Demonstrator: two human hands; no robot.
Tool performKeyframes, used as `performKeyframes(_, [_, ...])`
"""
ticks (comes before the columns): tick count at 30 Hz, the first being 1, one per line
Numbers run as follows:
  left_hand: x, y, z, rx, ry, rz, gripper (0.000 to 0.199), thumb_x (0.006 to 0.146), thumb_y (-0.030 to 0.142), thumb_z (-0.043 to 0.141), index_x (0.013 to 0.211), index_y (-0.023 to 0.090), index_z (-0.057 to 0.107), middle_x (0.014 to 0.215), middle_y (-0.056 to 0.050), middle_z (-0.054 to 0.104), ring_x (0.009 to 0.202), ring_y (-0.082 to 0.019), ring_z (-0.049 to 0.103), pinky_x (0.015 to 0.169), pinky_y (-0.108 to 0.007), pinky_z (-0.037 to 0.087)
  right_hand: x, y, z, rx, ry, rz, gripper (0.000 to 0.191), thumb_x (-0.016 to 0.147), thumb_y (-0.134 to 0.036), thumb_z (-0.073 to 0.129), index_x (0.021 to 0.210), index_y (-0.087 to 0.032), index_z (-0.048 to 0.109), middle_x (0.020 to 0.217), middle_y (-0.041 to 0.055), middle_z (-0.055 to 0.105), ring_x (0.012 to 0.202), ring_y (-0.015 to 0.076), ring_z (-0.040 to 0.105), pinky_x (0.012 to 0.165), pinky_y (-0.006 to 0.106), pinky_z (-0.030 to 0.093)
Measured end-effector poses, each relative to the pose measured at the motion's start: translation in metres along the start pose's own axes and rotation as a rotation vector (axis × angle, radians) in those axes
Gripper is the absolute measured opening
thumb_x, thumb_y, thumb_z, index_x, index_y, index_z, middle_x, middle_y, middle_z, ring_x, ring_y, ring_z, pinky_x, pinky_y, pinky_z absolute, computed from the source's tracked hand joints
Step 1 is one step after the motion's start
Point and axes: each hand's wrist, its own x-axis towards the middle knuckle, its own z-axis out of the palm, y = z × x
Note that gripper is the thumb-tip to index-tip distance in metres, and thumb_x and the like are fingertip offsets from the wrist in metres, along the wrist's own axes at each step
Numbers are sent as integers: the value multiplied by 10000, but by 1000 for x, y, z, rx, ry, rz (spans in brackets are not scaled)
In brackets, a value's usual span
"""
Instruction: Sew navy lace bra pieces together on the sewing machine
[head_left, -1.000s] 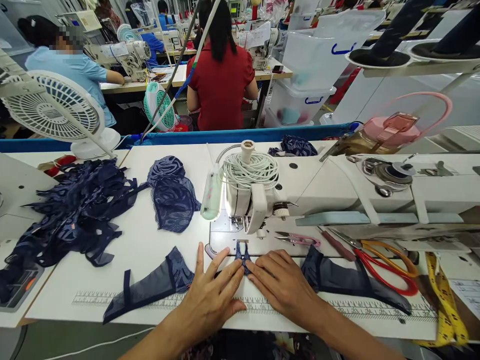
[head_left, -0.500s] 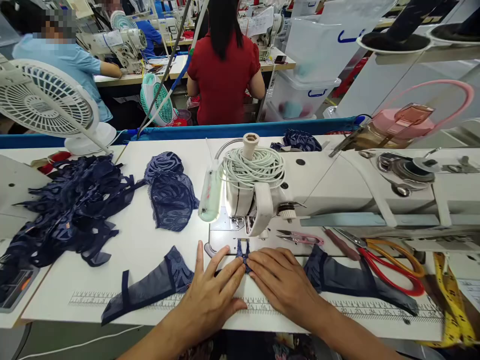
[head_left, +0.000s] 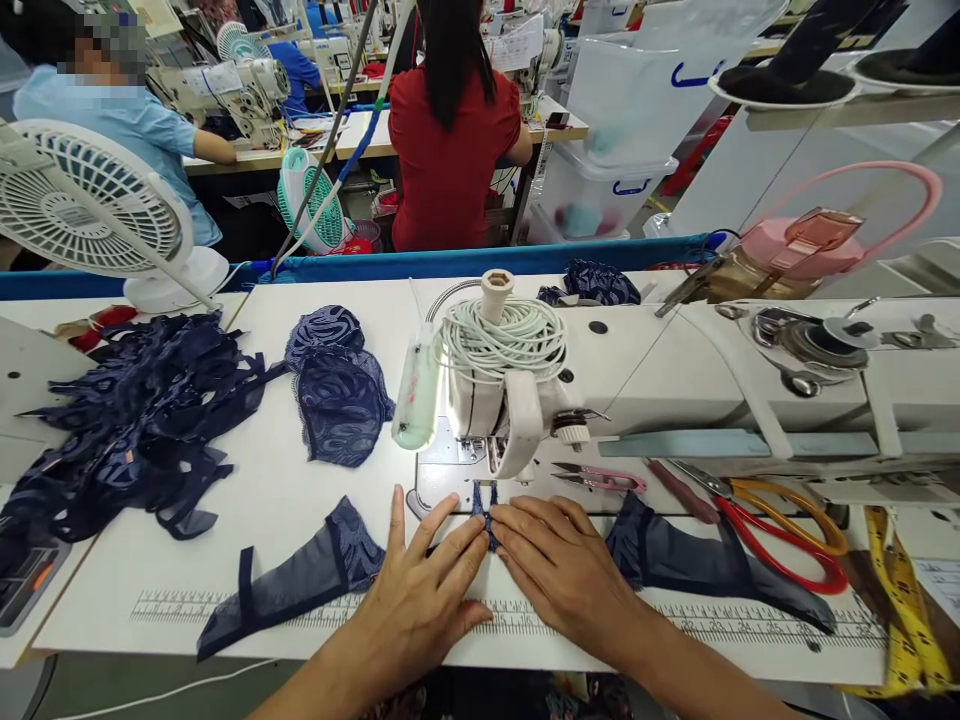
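Head view: the left hand (head_left: 435,575) and right hand (head_left: 566,570) lie flat and unclenched, fingertips pressing a small navy lace piece (head_left: 478,500) onto the table (head_left: 247,480), just before the sewing machine (head_left: 474,408). Light, even pressure should keep its two narrow strips straight. Counted: one lace piece, two mesh panels (head_left: 296,580), one pair of scissors (head_left: 726,488).

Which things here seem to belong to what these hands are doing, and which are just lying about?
Probably part of the job:
small blue cloth piece, under fingertips of the left hand and right hand
sewing machine, just beyond it
blue cloth panel beside the left hand

Probably just lying or standing about:
scissors
tape measure
white fan
pink-lidded bottle
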Motion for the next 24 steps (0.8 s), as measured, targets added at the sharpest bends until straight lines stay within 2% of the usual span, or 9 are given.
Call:
performKeyframes(7, [1, 1, 0, 7, -7, 6, 480, 910, 336, 576, 1349, 165, 486, 1392, -94, 540, 1387, -342, 331, 1112, -721, -80, 2, 0, -2, 24, -31, 4, 245, 957, -148, 472, 1132, -169, 641, 1193, 66, 671, 1114, 225, 557, 957, 409, 368])
performKeyframes(13, [0, 1, -2, -47, 7, -16, 466, 915, 324, 568, 1347, 174, 477, 1344, -106, 573, 1369, -338, 358, 1123, -727, 47, 1, 1, -2, 14, -39, 0, 250, 939, -153, 486, 1129, -187, 645, 1167, 82, 676, 1097, 216, 572, 947, 413, 403])
performKeyframes(15, [1, 0, -4, -102, 49, -40, 415, 930, 295, 538, 1327, 187, 484, 1318, -97, 587, 1349, -334, 377, 1120, -721, 97, 2, 1, -2, 10, -29, -7, 245, 933, -150, 490, 1119, -190, 645, 1161, 81, 676, 1094, 215, 572, 952, 414, 405])
performKeyframes(16, [2, 0, -6, -137, 90, -77, 374, 939, 273, 515, 1303, 190, 495, 1288, -98, 601, 1316, -325, 411, 1118, -699, 153, 3, 1, -3, 9, -23, -9, 239, 933, -149, 489, 1109, -189, 645, 1155, 80, 675, 1096, 215, 571, 956, 415, 403])
performKeyframes(18, [9, 1, -8, -213, 186, -221, 262, 953, 229, 467, 1203, 194, 535, 1164, -96, 636, 1172, -285, 517, 1053, -591, 345, 4, 0, -4, 10, -20, -10, 221, 929, -140, 491, 1082, -181, 646, 1128, 83, 673, 1080, 213, 571, 956, 409, 399])
performKeyframes(20, [18, 3, -8, -250, 251, -402, 157, 955, 222, 449, 1060, 198, 564, 999, -78, 636, 970, -245, 569, 874, -459, 468, 5, -1, -6, 14, -20, -2, 205, 920, -132, 500, 1061, -170, 644, 1080, 87, 663, 1031, 211, 574, 934, 395, 404])
performKeyframes(22, [30, 7, -4, -237, 259, -514, 88, 937, 236, 483, 944, 199, 563, 898, -59, 597, 847, -233, 549, 742, -398, 463, 5, -2, -7, 10, -14, 7, 200, 909, -134, 513, 1059, -167, 640, 1040, 90, 648, 983, 212, 567, 908, 386, 413])
performKeyframes(24, [39, 11, 1, -212, 250, -539, 50, 912, 218, 515, 887, 198, 552, 877, -53, 564, 820, -234, 527, 712, -387, 439, 4, -2, -7, -5, 1, 11, 202, 901, -143, 525, 1067, -171, 637, 1007, 88, 637, 957, 215, 559, 890, 389, 418])
